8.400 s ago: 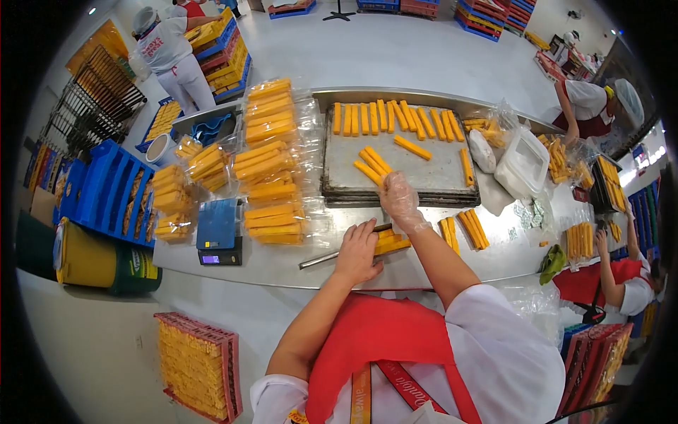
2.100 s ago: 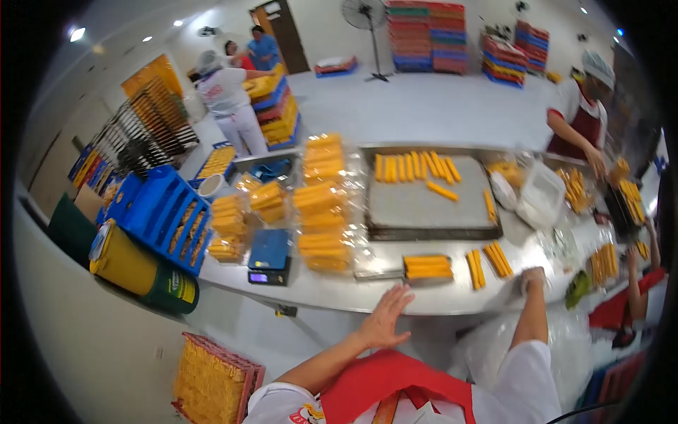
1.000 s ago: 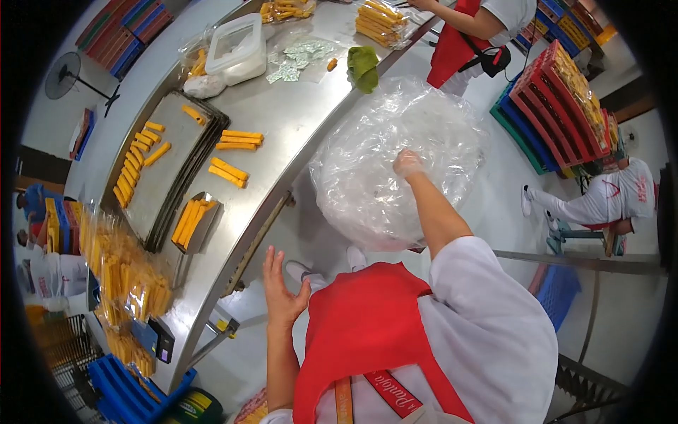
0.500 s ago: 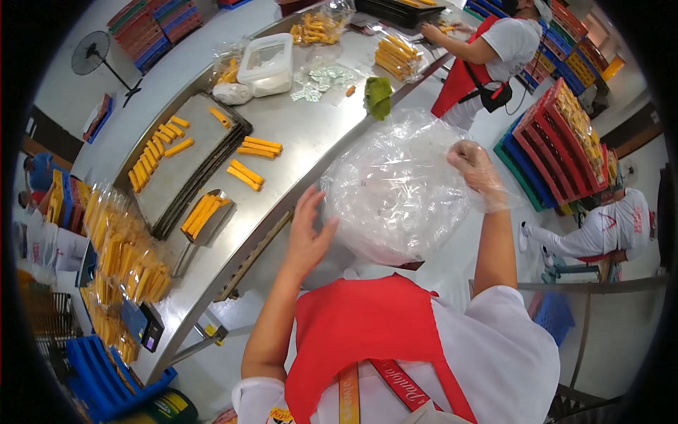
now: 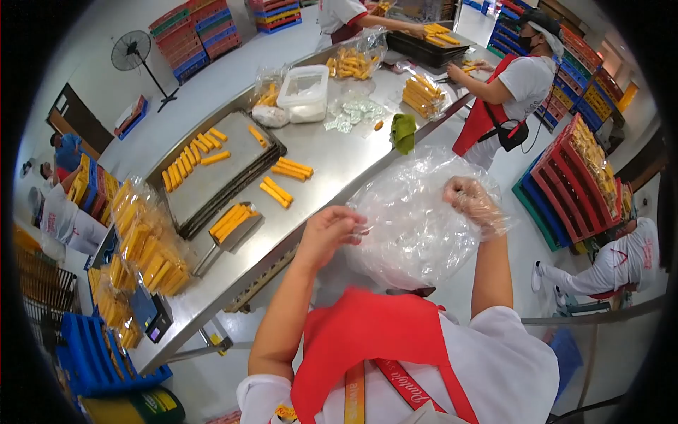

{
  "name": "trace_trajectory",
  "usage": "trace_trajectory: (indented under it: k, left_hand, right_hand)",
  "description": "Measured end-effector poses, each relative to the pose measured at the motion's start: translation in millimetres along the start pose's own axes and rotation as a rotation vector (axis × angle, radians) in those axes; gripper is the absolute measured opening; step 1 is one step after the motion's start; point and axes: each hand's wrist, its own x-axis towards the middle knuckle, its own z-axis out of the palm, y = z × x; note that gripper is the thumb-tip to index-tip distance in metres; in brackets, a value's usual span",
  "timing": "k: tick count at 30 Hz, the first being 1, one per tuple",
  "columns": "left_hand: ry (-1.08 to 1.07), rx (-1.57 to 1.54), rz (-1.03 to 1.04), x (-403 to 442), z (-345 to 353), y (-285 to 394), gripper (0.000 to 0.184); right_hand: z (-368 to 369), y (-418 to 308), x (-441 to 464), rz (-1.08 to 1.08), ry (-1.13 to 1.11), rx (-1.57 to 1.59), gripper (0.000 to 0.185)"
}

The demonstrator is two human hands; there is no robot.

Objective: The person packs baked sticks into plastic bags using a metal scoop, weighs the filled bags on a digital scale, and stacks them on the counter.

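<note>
My left hand (image 5: 330, 237) is bare, its fingers and thumb closed on the edge of some clear plastic film. In a clear plastic glove, my right hand (image 5: 472, 201) has curled fingers over the pile of clear plastic bags (image 5: 409, 237) beside the table; it seems to pinch a clear bag. On the steel table, a metal scoop (image 5: 244, 230) holds several yellow sticks. Two small groups of yellow sticks (image 5: 292, 169) lie beyond it. More sticks rest on the stacked baking trays (image 5: 212, 173). Filled bags of sticks (image 5: 152, 244) are at the table's left end.
A white tub (image 5: 304, 95), a green cloth (image 5: 403, 133) and a bag of sticks (image 5: 422, 97) are on the table (image 5: 339, 162). A co-worker in a red apron (image 5: 519, 92) stands at its far right. Stacked crates (image 5: 572, 184) stand right. A scale (image 5: 152, 316) is at left.
My right hand has lifted off the middle of the bag pile with clear plastic. My left hand has come toward it, its fingers closing on film. The view has turned from the table to the pile.
</note>
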Motion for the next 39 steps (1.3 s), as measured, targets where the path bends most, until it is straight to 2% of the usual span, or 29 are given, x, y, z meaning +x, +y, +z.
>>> trace_trajectory:
  k: [1, 5, 7, 8, 10, 11, 13, 14, 15, 16, 18, 19, 20, 21, 22, 23, 24, 25, 27, 28, 30, 34, 36, 38, 39]
  left_hand:
    - [0.065, -0.011, 0.021, -5.3, 2.4, 3.0, 0.012]
    - [0.222, 0.233, 0.231, -16.1, -19.9, -18.8, 0.013]
    - [0.166, 0.464, 0.353, -21.3, -42.7, -37.7, 0.03]
    - [0.146, 0.468, 0.365, -27.8, -37.5, -33.8, 0.03]
    - [0.212, 0.357, 0.032, -51.2, -20.0, -12.7, 0.05]
    - [0.203, 0.361, 0.037, -60.4, -18.4, -10.3, 0.05]
    - [0.148, 0.253, 0.044, -79.1, -20.7, -3.2, 0.07]
    - [0.152, 0.252, 0.043, -88.9, -23.4, 8.6, 0.07]
    - [0.197, 0.261, 0.031, -101.7, -27.8, 23.5, 0.078]
    - [0.256, 0.33, 0.062, -114.1, -28.4, 37.5, 0.083]
    - [0.386, 0.529, 0.157, -136.7, -27.4, 63.2, 0.089]
    - [0.423, 0.64, 0.166, -147.6, -28.6, 69.8, 0.084]
    - [0.437, 0.637, 0.163, -149.9, -31.3, 65.5, 0.084]
    - [0.454, 0.798, 0.093, -149.8, -36.5, 57.2, 0.081]
    - [0.472, 0.954, 0.017, -150.9, -41.8, 47.0, 0.079]
    - [0.397, 1.304, 0.1, -146.8, -40.3, 35.0, 0.076]
    - [0.39, 1.414, 0.219, -137.1, -50.0, 8.4, 0.074]
    - [0.39, 1.525, 0.325, -133.3, -57.3, -16.4, 0.072]
    - [0.419, 0.934, 0.005, -129.8, -48.1, -22.5, 0.059]
    - [0.493, 0.834, 0.036, -132.6, -41.3, -22.1, 0.055]
    - [0.639, 0.725, 0.064, -151.3, -48.8, -20.9, 0.051]
    - [0.661, 0.579, -0.007, -188.9, -63.1, -14.7, 0.058]
    - [0.834, 0.538, -0.042, -213.7, -70.1, -15.1, 0.065]
    - [0.922, 0.392, -0.058, -249.2, -69.9, 12.5, 0.067]
    - [0.986, 0.259, -0.067, -269.4, -68.0, 31.4, 0.07]
  right_hand:
    - [5.2, -1.1, 0.7, -0.013, -0.039, -0.023, 0.022]
    - [27.4, 6.6, 12.2, -0.072, -0.107, -0.056, 0.02]
    - [39.3, 13.2, 19.6, -0.087, -0.106, -0.024, 0.019]
    - [45.7, 14.7, 22.1, -0.017, -0.113, -0.023, 0.02]
    - [58.6, 14.7, 24.9, 0.047, -0.108, -0.02, 0.02]
    - [65.3, 14.8, 25.4, 0.051, -0.151, 0.053, 0.021]
    - [82.8, 15.6, 28.3, 0.056, -0.2, 0.127, 0.023]
    - [94.4, 16.1, 30.6, 0.077, -0.242, 0.136, 0.025]
    - [106.8, 15.9, 33.8, 0.101, -0.29, 0.145, 0.027]
    - [120.1, 13.9, 36.9, 0.107, -0.306, 0.146, 0.027]
    - [145.8, 4.6, 41.8, 0.199, -0.197, 0.012, 0.027]
    - [158.2, -3.4, 44.3, 0.202, -0.211, 0.01, 0.027]
    - [171.1, -14.3, 45.9, 0.191, -0.229, 0.138, 0.03]
    - [184.5, -26.2, 46.3, 0.182, -0.247, 0.266, 0.032]
    - [201.2, -42.9, 43.1, 0.19, -0.266, 0.263, 0.032]
    - [220.0, -61.1, 37.6, 0.229, -0.353, 0.488, 0.033]
    - [237.5, -68.9, 33.3, 0.282, -0.447, 0.71, 0.034]
    - [254.3, -66.7, 30.4, 0.32, -0.5, 0.702, 0.034]
    - [297.2, -57.7, 19.8, 0.124, -0.522, 0.237, 0.036]
    - [311.7, -41.7, 25.6, -0.157, -0.561, -0.096, 0.041]
    - [320.1, -55.8, 18.6, -0.177, -0.701, -0.152, 0.043]
    - [342.2, -74.2, 15.8, -0.064, -0.829, 0.053, 0.045]
    - [362.4, -71.6, 32.3, 0.159, -0.759, 0.368, 0.033]
    - [388.7, -60.9, 66.4, 0.103, -0.775, 0.423, 0.032]
    - [405.1, -49.7, 82.8, 0.225, -0.785, 0.487, 0.034]
